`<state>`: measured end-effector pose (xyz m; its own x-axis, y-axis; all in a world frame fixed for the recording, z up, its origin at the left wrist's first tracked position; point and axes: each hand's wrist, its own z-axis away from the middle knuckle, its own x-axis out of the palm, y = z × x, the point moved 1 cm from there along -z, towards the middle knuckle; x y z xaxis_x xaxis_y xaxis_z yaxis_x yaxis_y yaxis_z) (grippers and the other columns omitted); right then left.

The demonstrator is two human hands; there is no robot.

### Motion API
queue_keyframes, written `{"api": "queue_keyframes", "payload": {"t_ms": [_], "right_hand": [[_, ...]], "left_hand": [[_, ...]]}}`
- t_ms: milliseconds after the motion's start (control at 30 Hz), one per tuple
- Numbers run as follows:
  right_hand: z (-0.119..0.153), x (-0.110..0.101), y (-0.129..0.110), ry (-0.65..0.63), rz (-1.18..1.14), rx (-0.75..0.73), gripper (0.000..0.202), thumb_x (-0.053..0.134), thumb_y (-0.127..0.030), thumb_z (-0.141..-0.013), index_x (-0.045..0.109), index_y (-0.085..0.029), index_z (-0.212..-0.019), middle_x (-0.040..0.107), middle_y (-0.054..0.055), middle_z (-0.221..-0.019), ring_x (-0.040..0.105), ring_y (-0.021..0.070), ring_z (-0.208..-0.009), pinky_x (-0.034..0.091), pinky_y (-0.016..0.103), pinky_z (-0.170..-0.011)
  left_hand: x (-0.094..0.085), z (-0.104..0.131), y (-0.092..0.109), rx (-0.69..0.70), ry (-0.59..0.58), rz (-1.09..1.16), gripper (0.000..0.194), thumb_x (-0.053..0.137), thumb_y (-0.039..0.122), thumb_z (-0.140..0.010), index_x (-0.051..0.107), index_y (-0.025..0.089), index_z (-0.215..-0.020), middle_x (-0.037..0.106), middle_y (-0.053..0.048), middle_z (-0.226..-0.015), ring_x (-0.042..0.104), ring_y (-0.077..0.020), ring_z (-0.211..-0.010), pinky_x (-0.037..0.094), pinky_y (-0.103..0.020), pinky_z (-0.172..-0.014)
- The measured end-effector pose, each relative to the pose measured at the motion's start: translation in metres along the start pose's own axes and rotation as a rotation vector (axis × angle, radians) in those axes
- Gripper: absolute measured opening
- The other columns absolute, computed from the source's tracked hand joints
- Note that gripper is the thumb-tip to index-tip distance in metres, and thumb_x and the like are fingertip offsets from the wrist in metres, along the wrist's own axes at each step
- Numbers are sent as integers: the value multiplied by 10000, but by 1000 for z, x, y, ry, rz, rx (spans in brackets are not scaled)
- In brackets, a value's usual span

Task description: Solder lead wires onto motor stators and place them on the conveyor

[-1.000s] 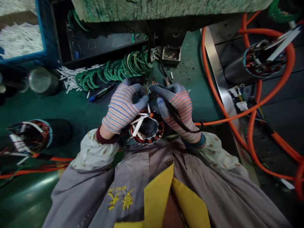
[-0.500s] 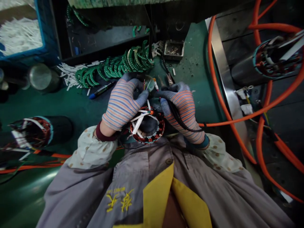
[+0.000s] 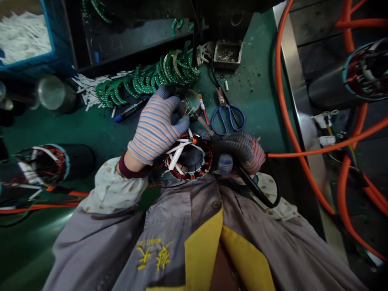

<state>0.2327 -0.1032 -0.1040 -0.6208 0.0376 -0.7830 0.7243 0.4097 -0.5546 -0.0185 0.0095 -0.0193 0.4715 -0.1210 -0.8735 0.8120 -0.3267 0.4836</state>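
Observation:
A motor stator (image 3: 206, 159) with red-brown windings and white sleeves stands upright against the person's front. My left hand (image 3: 159, 125), in a striped glove, is pinched on thin wires above the stator's left edge. To the right, my right hand (image 3: 242, 153) is wrapped round a black-handled tool (image 3: 220, 141) with a cable. The tool's narrow metal tip points up and left, close to the wires. Beyond the hands lie blue-handled scissors (image 3: 227, 120), a red marker (image 3: 204, 111) and a round glass-like piece (image 3: 192, 101).
Green slotted strips (image 3: 145, 83) and white tubes (image 3: 87, 87) lie along the back. A metal box (image 3: 227, 56) sits behind the scissors. Other stators stand left (image 3: 75, 161) and right (image 3: 330, 87). An orange hose (image 3: 280, 85) runs down the right side.
My right hand has moved down and right and now grips the black-handled tool. The scissors, partly covered before, are in full view. The left hand has hardly moved.

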Motion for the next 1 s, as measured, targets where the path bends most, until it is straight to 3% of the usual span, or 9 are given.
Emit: {"api": "queue_keyframes", "payload": {"t_ms": [133, 300, 433, 633, 867, 1000], "right_hand": [[-7, -5, -1, 163, 1, -13, 324, 698, -346, -1145, 953, -411, -1335, 899, 59, -1061, 822, 335, -1036, 633, 473, -959], [-9, -5, -4, 176, -52, 9, 299, 688, -394, -1163, 956, -436, -1288, 893, 46, -1013, 817, 319, -976, 630, 454, -898], [-7, 2, -6, 189, -48, 65, 292, 693, -482, -1153, 951, -457, -1286, 888, 63, -1021, 821, 359, -1016, 636, 498, -895], [-4, 9, -10, 221, -48, 94, 331, 651, -420, -1175, 958, -482, -1283, 876, 60, -1013, 821, 349, -1031, 641, 493, -941], [-10, 11, -11, 306, -117, 22, 427, 545, -530, -1208, 957, -432, -1258, 880, 76, -1007, 800, 322, -971, 638, 475, -926], [-6, 15, -7, 268, -125, 20, 424, 552, -576, -1175, 942, -451, -1284, 876, 77, -1015, 805, 347, -990, 637, 506, -925]], "left_hand": [[-2, -1, 1, -15, -30, -16, 85, 782, 323, -987, 700, 306, -973, 764, -102, -1312, 734, -399, -1334, 639, -606, -1224], [-3, -3, 5, -54, -53, -18, 115, 787, 335, -966, 676, 312, -949, 755, -115, -1319, 737, -425, -1350, 619, -626, -1240], [-3, -5, 9, -60, -61, -46, 173, 817, 301, -956, 645, 305, -934, 754, -126, -1339, 736, -435, -1363, 617, -631, -1243], [-3, -7, 12, -78, -63, -99, 205, 836, 256, -962, 634, 280, -944, 742, -142, -1363, 732, -434, -1373, 611, -629, -1246], [-5, -6, 8, -62, -35, -105, 175, 844, 281, -951, 671, 303, -945, 743, -112, -1253, 733, -400, -1266, 647, -633, -1183], [-6, -6, 10, -75, -39, -67, 185, 861, 332, -978, 685, 306, -927, 740, -104, -1193, 721, -413, -1310, 635, -631, -1189]]}}
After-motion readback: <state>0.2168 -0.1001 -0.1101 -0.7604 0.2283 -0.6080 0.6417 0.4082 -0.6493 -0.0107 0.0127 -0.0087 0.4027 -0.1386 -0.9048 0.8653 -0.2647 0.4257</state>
